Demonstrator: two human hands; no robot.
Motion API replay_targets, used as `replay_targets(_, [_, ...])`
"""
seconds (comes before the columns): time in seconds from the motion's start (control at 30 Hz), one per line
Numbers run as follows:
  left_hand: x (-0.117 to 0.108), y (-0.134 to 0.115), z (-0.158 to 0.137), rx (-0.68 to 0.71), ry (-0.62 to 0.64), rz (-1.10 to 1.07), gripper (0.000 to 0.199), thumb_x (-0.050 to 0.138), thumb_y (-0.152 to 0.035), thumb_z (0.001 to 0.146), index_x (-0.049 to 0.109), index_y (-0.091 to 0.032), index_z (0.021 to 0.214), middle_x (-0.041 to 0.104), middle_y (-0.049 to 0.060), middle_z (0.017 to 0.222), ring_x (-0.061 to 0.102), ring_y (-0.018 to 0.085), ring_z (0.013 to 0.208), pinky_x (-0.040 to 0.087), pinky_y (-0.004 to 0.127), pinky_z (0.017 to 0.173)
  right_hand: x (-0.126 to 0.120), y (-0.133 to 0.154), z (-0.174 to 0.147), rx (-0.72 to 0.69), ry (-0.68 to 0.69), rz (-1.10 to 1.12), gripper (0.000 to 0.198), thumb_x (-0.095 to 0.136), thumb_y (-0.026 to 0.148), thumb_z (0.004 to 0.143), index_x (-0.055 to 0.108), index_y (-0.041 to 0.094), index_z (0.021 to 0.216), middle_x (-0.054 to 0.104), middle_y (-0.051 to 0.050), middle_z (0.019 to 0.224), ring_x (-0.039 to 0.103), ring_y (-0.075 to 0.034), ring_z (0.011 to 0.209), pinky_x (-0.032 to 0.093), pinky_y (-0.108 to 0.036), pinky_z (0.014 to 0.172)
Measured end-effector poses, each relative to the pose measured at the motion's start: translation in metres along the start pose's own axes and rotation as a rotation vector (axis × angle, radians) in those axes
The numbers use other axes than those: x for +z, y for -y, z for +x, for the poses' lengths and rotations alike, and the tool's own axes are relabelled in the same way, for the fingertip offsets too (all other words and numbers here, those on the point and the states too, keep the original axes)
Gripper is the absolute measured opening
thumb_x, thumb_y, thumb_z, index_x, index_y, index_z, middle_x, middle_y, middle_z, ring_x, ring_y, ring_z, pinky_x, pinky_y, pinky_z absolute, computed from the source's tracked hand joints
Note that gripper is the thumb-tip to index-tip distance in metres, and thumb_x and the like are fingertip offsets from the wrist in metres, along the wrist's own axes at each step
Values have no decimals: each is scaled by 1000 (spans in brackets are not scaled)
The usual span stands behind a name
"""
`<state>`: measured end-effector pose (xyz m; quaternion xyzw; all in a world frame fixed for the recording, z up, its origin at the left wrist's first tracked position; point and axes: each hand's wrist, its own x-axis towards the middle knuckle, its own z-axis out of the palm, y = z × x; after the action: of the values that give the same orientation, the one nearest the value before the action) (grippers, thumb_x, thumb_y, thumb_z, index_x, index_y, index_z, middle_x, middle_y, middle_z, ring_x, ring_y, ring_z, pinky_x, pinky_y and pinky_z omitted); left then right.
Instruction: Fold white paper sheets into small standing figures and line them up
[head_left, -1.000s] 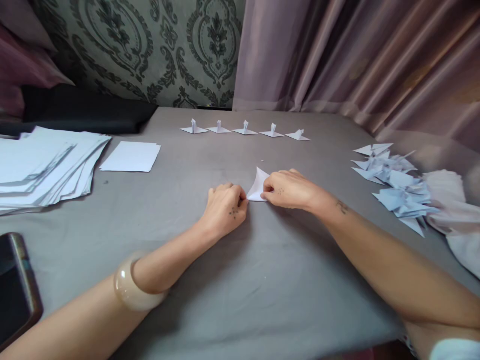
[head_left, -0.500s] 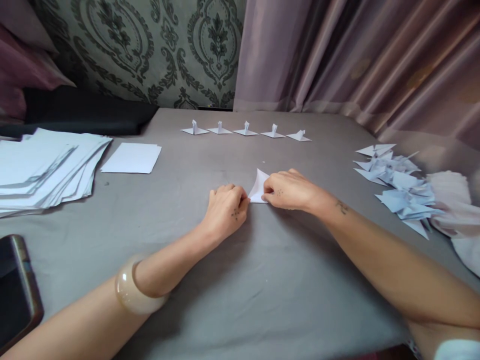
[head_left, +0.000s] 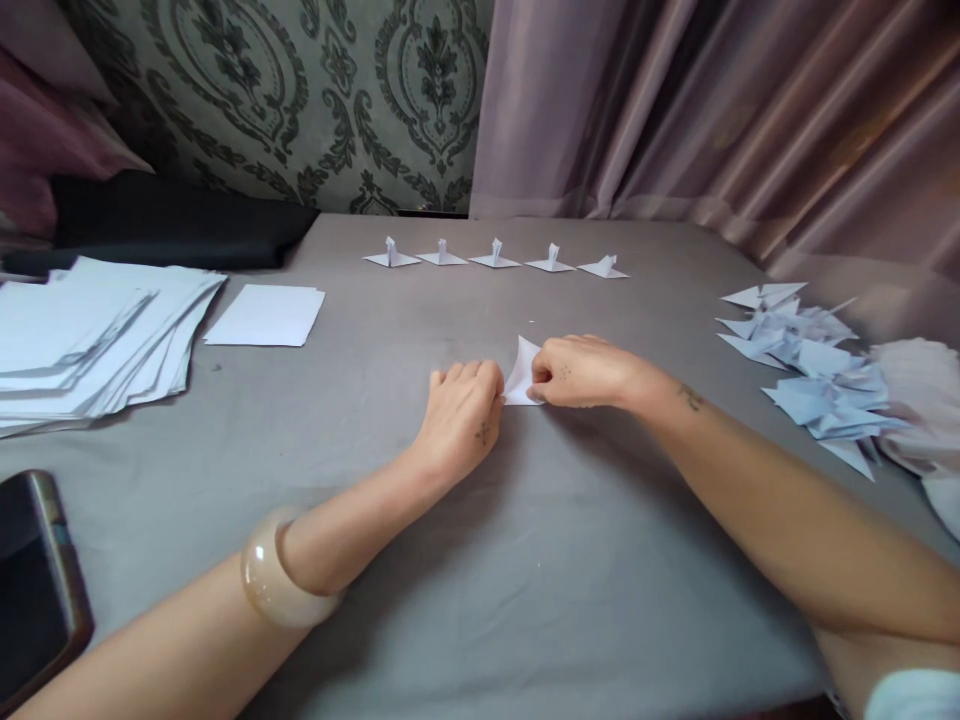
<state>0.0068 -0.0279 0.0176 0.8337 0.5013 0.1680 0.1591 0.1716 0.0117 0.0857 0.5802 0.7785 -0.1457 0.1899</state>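
A small folded white sheet of paper point(head_left: 520, 378) lies on the grey tablecloth between my two hands, one corner pointing up and away from me. My left hand point(head_left: 461, 415) is closed, its thumb and forefinger pinching the paper's left corner. From the right, my right hand point(head_left: 581, 372) grips the paper's other side with curled fingers, covering that part. Beyond my hands, several folded paper pieces point(head_left: 495, 257) with upright tips stand in a row.
Left are a fanned stack of white sheets point(head_left: 97, 340), a squarer pile of paper point(head_left: 266, 315) and a phone point(head_left: 37, 590). Folded paper shapes point(head_left: 817, 370) lie heaped at right beside a pale cloth point(head_left: 915, 400). Black fabric point(head_left: 172, 230) lies at the back left.
Both hands stay on the paper. My left hand has turned slightly more upright, and my right fingers have shifted a little. The view has moved slightly.
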Motion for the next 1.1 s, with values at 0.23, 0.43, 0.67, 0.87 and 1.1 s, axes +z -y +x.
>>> replay_targets(0.23, [4, 10, 8, 134, 30, -18, 20, 36, -9, 88, 53, -20, 89, 57, 4, 88, 48, 18, 79, 29, 34, 72, -6, 3, 3, 10, 57, -19, 16, 56, 28, 78, 69, 20, 75, 67, -4, 71, 57, -16, 64, 36, -28, 60])
replay_targets(0.43, [0, 15, 14, 23, 84, -99, 11, 46, -19, 88, 55, -20, 94, 56, 5, 96, 50, 22, 92, 33, 36, 77, -10, 10, 4, 41, 87, -69, 17, 58, 28, 79, 71, 18, 85, 69, -6, 79, 61, -19, 71, 38, -29, 62])
replay_targets(0.67, [-2, 15, 21, -216, 76, -421, 7, 58, -25, 80, 60, -18, 81, 59, 0, 75, 53, 15, 70, 40, 32, 71, -10, 15, 1, 73, 84, -58, 20, 60, 26, 79, 73, 18, 93, 71, -9, 87, 64, -21, 79, 41, -31, 66])
replay_targets(0.87, [-3, 19, 16, -95, -151, -506, 13, 54, -21, 82, 66, -16, 85, 62, 1, 75, 52, 12, 63, 42, 25, 60, -10, 15, 2, 67, 97, -80, 23, 59, 27, 79, 71, 17, 96, 71, -9, 90, 65, -23, 83, 42, -31, 68])
replay_targets(1.1, [10, 10, 3, 384, -56, -66, 34, 37, -5, 87, 67, -14, 100, 64, 10, 101, 60, 19, 89, 50, 31, 76, -9, 16, 0, 67, 92, -86, 25, 56, 21, 78, 70, 17, 99, 71, -9, 93, 65, -22, 82, 42, -31, 69])
